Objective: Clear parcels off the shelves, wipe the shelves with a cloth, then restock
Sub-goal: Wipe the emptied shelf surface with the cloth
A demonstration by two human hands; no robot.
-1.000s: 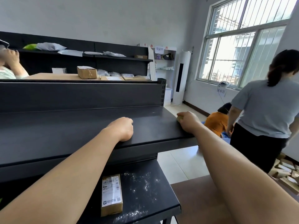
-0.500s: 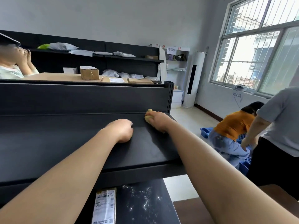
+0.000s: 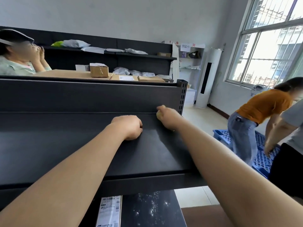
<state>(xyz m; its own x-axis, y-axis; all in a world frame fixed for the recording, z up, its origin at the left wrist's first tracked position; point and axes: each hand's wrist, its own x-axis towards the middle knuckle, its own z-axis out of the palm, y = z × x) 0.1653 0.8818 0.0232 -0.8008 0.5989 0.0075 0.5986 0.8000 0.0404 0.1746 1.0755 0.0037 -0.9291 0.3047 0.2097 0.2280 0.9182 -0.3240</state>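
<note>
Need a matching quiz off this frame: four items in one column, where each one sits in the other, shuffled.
Things:
1. yellow cloth
2. labelled parcel
3. cardboard box
4. blue pallet

Places:
A. on the floor
B. on the lower shelf
C. gripped by the right hand
D. on the flat cardboard up top

Pairs: 1-C, 2-B, 3-D, 4-A

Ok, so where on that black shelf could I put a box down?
The shelf is bare left of the left hand, back to the rear panel, and from between the hands to the front edge. Below, the speckled patch right of the parcel is free. Crowded: the back right corner, where the right hand holds the cloth.
</note>
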